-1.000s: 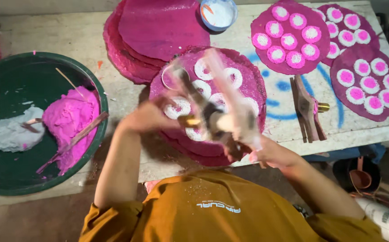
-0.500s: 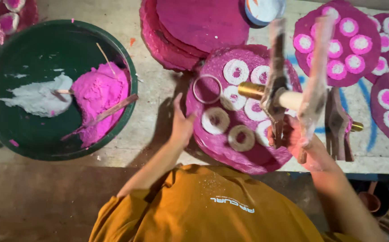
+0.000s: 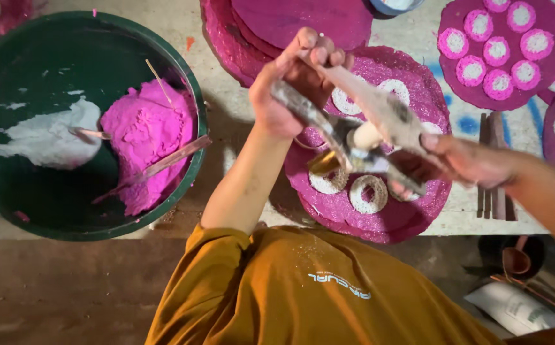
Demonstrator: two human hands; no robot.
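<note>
Head view: both hands' closed grip on a two-armed wooden press (image 3: pixel 360 131).

We read this as a small craft workshop, set up for hand work with coloured paste rather than as a home or kitchen. Evidence: a rough, paint-marked wooden bench (image 3: pixel 226 137) stained pink and scrawled with blue; a large green basin (image 3: pixel 86 124) holding mounds of pink paste (image 3: pixel 143 137) and white paste (image 3: pixel 41 137) with sticks left in them; and a stack of magenta round boards (image 3: pixel 303 25). Further round boards (image 3: pixel 504 54) carry rows of small pink-and-white discs laid out in batches, and the floor (image 3: pixel 67 287) below is bare and dusty.
</note>
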